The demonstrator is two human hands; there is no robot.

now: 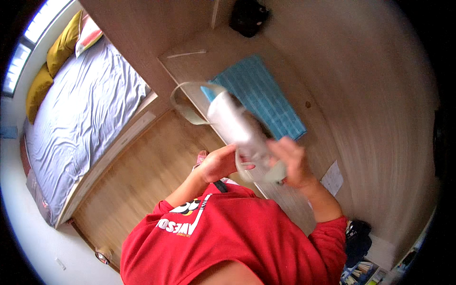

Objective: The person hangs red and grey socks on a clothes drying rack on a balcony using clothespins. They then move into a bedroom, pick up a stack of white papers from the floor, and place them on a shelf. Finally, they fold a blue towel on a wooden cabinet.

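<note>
A silvery-white, roughly cylindrical thing (231, 121) with a dark side is held tilted in front of my body, smeared by motion; its exact kind does not show. From its far end a pale strap (190, 115) loops out to the left, and another pale band hangs at its near end. My left hand (221, 163) is closed at the near end, fingertips showing below it. On the other side, my right hand (293, 161) is up against the near end, its fingers blurred so that their grip is unclear.
Below the held thing, a folded blue striped cloth (266, 97) lies on a wooden surface (190, 61). A black object (248, 18) sits at the far end, a paper sheet (332, 178) at the right. To the left stands a bed (85, 128) with yellow pillows; dark items lie at the lower right.
</note>
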